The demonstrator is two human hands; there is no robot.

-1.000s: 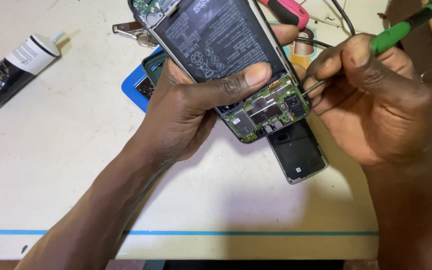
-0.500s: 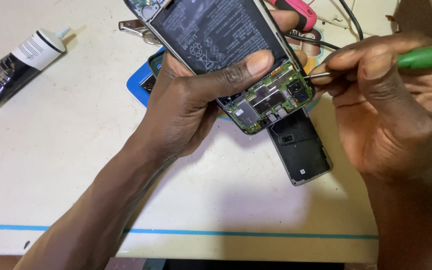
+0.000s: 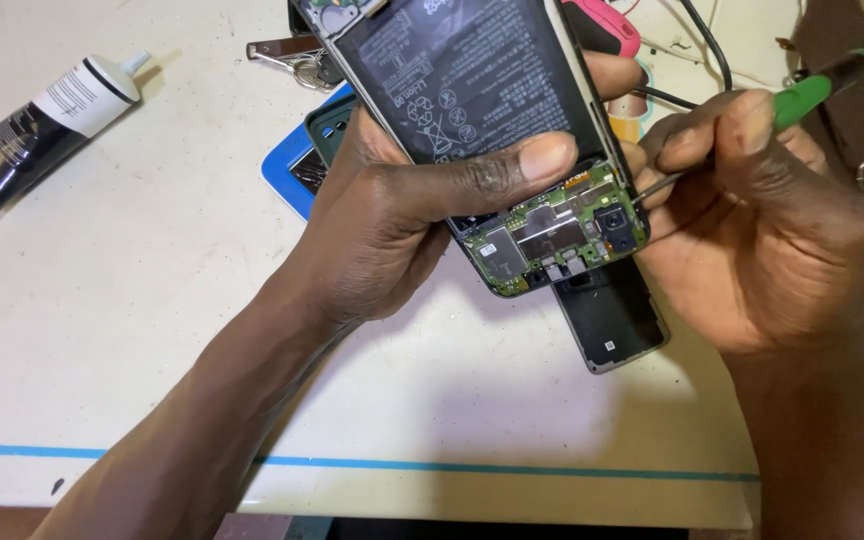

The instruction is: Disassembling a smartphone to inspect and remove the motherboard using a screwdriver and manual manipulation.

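Over the middle of the white worktable point(image 3: 152, 300), the person's left hand point(image 3: 392, 230) is clamped round an opened phone point(image 3: 482, 110), thumb pressed flat across the lower edge of the dark battery and fingers wrapped behind, so the back faces up and tilts toward the wearer; I would say that grip is there to keep the handset steady and bring the exposed green circuit board point(image 3: 552, 235) into clear sight. The right hand point(image 3: 762, 220) is closed in a pinch on a green-handled screwdriver point(image 3: 822, 85), held low near the shaft like a pen, its thin metal tip meeting the phone's edge just beside the small camera module, a hold that seems chosen for fine control rather than force. The two hands sit close together, nearly touching at the phone's corner. Beneath them a dark plastic cover piece point(image 3: 612, 320) lies flat on the table, partly under the phone. A blue case point(image 3: 297, 175) rests behind the left wrist, a black and white glue tube point(image 3: 47, 130) lies well apart at the far left, keys point(image 3: 287, 55) sit near the top edge, and a pink tool point(image 3: 607, 25) and black cables point(image 3: 702, 50) trail at the upper right. The tabletop is pale and scuffed, with a blue line point(image 3: 352, 465) along its near edge.
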